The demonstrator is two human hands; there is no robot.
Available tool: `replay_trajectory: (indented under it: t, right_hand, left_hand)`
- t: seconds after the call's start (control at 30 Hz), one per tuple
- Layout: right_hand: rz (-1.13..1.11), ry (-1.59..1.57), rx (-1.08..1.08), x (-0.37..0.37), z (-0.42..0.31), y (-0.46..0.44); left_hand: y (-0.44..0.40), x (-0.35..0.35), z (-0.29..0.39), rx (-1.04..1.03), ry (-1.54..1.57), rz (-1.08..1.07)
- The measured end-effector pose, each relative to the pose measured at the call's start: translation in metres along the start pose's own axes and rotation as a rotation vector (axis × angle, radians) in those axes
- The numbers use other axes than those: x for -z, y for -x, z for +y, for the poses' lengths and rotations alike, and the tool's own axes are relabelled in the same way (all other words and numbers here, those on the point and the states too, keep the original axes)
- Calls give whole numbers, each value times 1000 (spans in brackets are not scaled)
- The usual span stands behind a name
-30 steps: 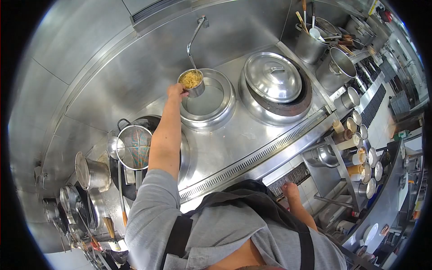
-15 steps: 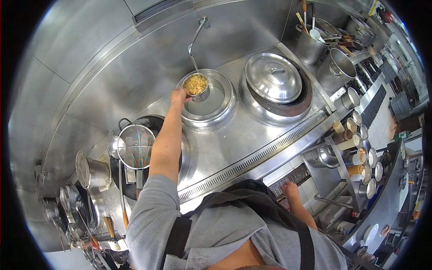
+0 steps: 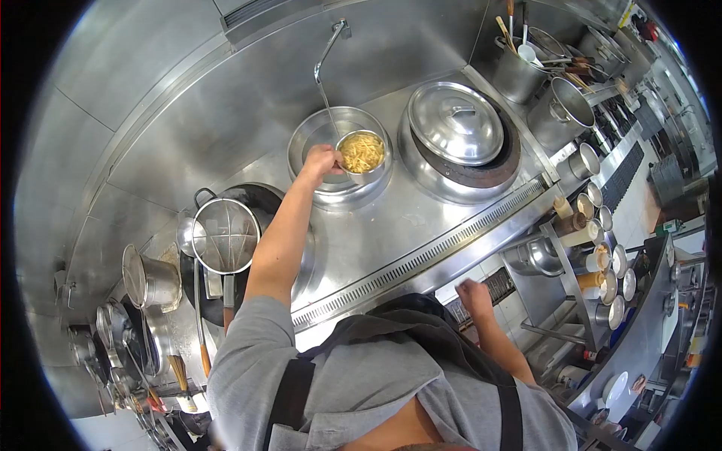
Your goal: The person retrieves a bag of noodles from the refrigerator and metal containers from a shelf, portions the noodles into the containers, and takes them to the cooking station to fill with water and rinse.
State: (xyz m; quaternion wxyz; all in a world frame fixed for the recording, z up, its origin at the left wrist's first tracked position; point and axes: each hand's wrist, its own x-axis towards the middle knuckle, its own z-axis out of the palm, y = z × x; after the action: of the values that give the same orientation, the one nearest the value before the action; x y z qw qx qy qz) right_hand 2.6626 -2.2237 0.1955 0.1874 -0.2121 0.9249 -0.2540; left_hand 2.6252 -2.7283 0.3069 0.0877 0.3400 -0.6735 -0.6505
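Note:
My left hand (image 3: 323, 163) grips the rim of a small steel pot (image 3: 364, 178) filled with pale yellow strips (image 3: 362, 152). The pot hangs over the right part of a large round steel basin (image 3: 304, 139) set in the counter, below a thin curved faucet (image 3: 319, 69). My right hand (image 3: 474, 295) is low at the right, off the counter's front edge, with its fingers curled and nothing seen in them.
A domed lid (image 3: 456, 122) rests tilted on the wok at the right. A round strainer (image 3: 226, 235) lies over a dark wok at the left. Tall pots (image 3: 517, 79) stand at the back right, and seasoning containers (image 3: 593, 260) line the right side.
My left hand has carried the pot to the right, away from the faucet's outlet and over the basin's right side. My right hand has risen slightly and moved a little left.

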Motion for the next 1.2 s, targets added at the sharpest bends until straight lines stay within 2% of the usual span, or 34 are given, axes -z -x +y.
replay_trajectory:
  t: [0.07, 0.13, 0.23, 0.33, 0.4, 0.47, 0.53, 0.63, 0.77, 0.83, 0.87, 0.93, 0.97, 1.0, 1.07, 1.2]
  right_hand:
    - [80, -122, 116, 24, -49, -17]
    - [155, -274, 307, 43, -85, -37]
    - [192, -263, 431, 74, -135, -56]
    - [173, -161, 534, 95, -162, -66]
    - [159, -82, 605, 97, -164, -64]
    - [173, 1, 681, 97, -161, -62]
    - [151, -17, 708, 95, -157, -60]
    - [128, -60, 750, 90, -154, -54]
    - [205, -92, 759, 83, -151, -47]
    - [255, -75, 746, 77, -148, -49]
    - [269, -69, 725, 76, -147, -51]
    - [281, -59, 706, 76, -148, -55]
    - [265, -40, 704, 76, -150, -57]
    - [249, -20, 703, 76, -151, -58]
    - [242, 11, 751, 77, -154, -66]
    - [143, 119, 803, 81, -163, -76]
  left_hand:
    - [15, -13, 2, -5, -80, -128]
    - [35, -28, 8, 8, -78, -159]
    - [57, -44, 11, -36, -216, -361]
    - [75, -58, 8, -95, -244, -445]
    - [80, -63, 2, -104, -265, -474]
    - [86, -66, 1, -149, -301, -589]
    - [101, -70, 6, -147, -297, -599]
    - [107, -75, -5, -170, -232, -722]
    - [120, -87, -26, -127, -216, -613]
    - [125, -100, -55, -237, 42, -384]
    - [132, -107, -62, -233, 46, -380]
    - [150, -124, -71, -320, 77, -151]
    - [155, -130, -73, -501, -53, -50]
    - [156, -135, -74, -498, -47, -47]
    - [155, -142, -76, -600, -191, 103]
    - [150, -143, -78, -604, -260, 81]
